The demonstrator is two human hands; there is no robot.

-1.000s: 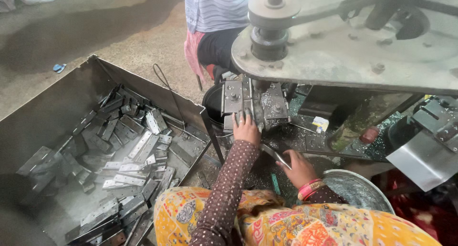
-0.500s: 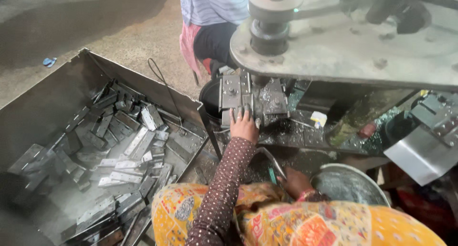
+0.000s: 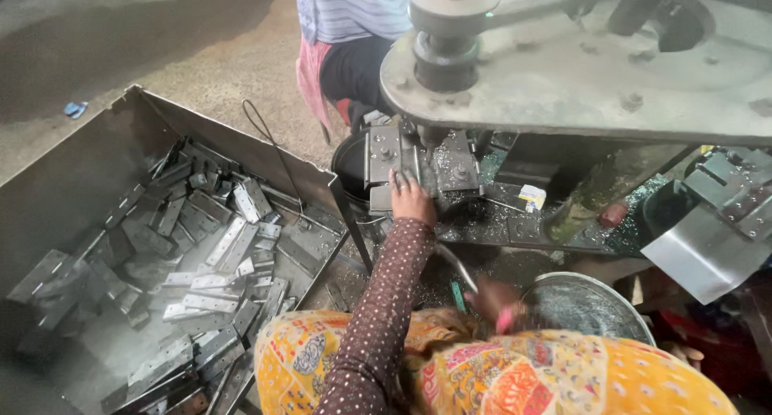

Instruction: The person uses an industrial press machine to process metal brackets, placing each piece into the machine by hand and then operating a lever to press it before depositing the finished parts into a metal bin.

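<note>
My left hand point(image 3: 412, 199), in a brown dotted sleeve, reaches up to the grey die block point(image 3: 383, 154) under the big press machine point(image 3: 579, 77). Its fingers lie flat against the block, and what is under them is hidden. My right hand point(image 3: 492, 298), with pink bangles at the wrist, is low by my lap. It is closed around a thin curved metal rod point(image 3: 455, 266) and sits next to a round metal bowl point(image 3: 591, 306). An orange patterned garment covers part of this hand.
A large open metal bin point(image 3: 80, 166) at the left holds several flat grey metal plates point(image 3: 225, 246). Another person point(image 3: 354, 21) in a striped shirt stands behind the press. A bent metal sheet point(image 3: 704, 258) sticks out at the right.
My left hand has stayed at the die block. My right hand has dropped lower and nearer my lap with the rod. The view has shifted slightly.
</note>
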